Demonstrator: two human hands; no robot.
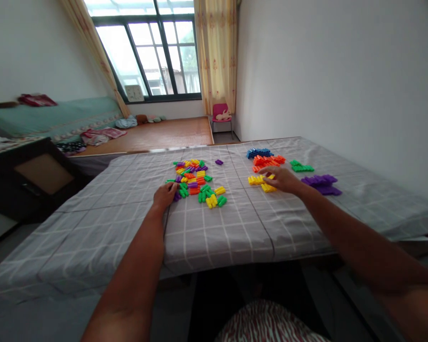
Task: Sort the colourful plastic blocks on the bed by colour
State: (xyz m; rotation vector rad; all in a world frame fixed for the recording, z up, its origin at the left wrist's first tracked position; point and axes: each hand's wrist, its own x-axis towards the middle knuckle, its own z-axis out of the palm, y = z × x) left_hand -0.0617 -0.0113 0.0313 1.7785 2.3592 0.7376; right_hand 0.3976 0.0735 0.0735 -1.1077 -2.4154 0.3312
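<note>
My left hand (165, 194) rests at the left edge of a mixed heap of small plastic pieces (189, 175) in green, yellow, orange and purple. Its fingers are curled in against green and purple pieces; what they hold, if anything, is hidden. Over to the right, my right hand (281, 179) reaches above a group of yellow plastic pieces (256, 180), partly covering it. Its thumb and forefinger look a little apart, with no piece visible between them. Sorted by colour around it lie orange pieces (267, 161), blue pieces (259, 153), green pieces (301, 166) and purple pieces (321, 184).
A grey checked cloth (214, 232) covers the surface, its front edge near my body. One purple piece (218, 162) lies apart between the groups. Beyond are a wooden platform (171, 130), a pink chair (221, 113) and a window. A dark cabinet (28, 180) stands left.
</note>
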